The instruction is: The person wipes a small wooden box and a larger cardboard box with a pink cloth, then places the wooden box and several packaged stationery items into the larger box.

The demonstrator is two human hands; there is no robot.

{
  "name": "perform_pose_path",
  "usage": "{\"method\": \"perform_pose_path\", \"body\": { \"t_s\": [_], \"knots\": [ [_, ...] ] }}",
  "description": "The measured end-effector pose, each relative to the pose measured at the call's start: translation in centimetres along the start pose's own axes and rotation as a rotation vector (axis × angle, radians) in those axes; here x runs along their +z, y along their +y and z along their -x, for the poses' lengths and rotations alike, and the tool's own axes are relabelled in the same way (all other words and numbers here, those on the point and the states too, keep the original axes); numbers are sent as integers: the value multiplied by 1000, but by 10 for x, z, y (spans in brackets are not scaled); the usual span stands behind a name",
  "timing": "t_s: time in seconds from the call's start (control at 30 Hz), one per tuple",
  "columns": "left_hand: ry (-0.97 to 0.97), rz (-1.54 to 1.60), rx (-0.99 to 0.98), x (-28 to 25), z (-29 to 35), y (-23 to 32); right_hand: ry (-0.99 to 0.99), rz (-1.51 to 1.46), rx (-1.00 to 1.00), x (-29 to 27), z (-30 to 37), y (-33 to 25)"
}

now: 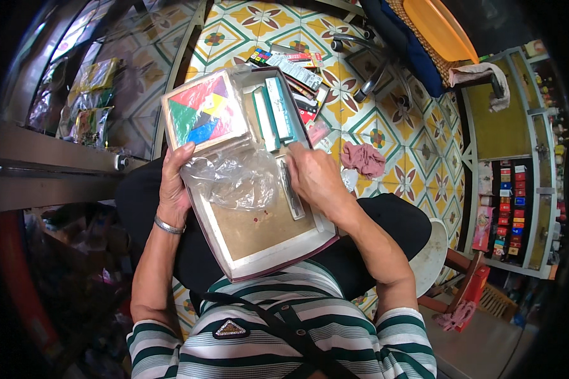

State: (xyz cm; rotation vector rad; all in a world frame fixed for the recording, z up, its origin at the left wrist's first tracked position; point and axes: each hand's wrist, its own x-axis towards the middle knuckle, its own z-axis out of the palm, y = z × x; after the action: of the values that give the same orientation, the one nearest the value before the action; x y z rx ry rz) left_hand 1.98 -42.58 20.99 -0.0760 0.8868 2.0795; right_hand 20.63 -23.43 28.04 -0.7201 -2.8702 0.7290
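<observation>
A shallow cardboard box (265, 234) rests tilted across my lap. In its far left part lies a wooden tangram puzzle (208, 108) of bright pieces, with a crumpled clear plastic bag (234, 180) below it. My left hand (176, 180) grips the box's left side, its thumb on the puzzle's near corner. My right hand (315, 175) reaches in over the right side with curled fingers; its fingertips are partly hidden. Just left of it is a slim pen-like item (291, 189) in clear packaging. Beyond the fingers lie narrow teal-and-white boxes (279, 110).
Several flat packages (297, 69) lie on the patterned tile floor beyond the box. A pink cloth (362, 158) is on the floor at right. A wheeled chair base (373, 69) stands farther back. Glass panels (139, 76) rise on the left; a cabinet (506, 126) with small boxes is at right.
</observation>
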Motion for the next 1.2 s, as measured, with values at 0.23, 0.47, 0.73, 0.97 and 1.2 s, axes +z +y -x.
{"method": "perform_pose_path", "body": {
  "t_s": [0.23,0.47,0.73,0.97,1.2],
  "knots": [
    [-47,35,-5,9,5,2,207,128,11,19,-20,-22],
    [-62,-2,-4,10,6,5,390,129,-211,-2,-4,-23],
    [-80,34,8,15,10,8,76,520,-356,-15,89,-19],
    [-40,40,-16,0,2,2,-13,561,-235,9,101,-25],
    [-47,35,-66,4,5,5,-75,317,-100,3,92,-28]
  ]
}}
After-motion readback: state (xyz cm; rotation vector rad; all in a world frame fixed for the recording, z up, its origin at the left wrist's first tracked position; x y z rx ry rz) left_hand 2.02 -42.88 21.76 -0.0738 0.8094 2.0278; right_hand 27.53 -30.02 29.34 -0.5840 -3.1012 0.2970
